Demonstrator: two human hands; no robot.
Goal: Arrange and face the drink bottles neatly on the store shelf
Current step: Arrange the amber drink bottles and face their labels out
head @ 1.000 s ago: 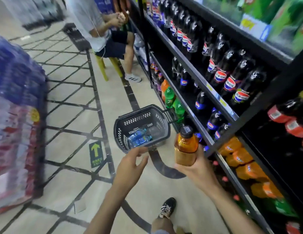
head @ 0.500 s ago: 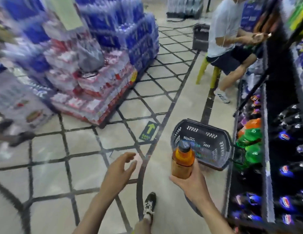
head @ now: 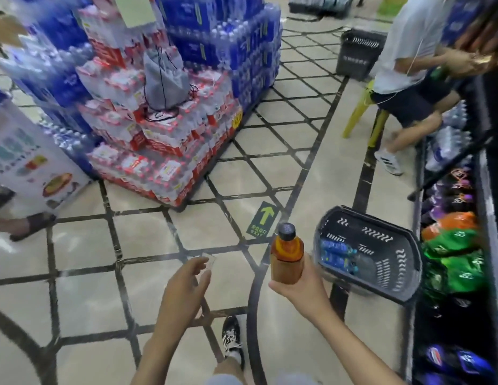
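While my right hand (head: 303, 287) grips the orange bottle (head: 286, 258) upright over the floor, beside the basket (head: 400, 262), my left hand (head: 184, 284) hangs loose and empty. I'd turn toward the shelf (head: 488, 232) on the right, find the matching row, and set it label outward.

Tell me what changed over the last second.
The view swung left, away from the shelf, which now sits at the right edge; stacked water packs came into view. Unchanged: the right hand grips the orange bottle upright, the left hand is open and empty, the basket sits beside the shelf.
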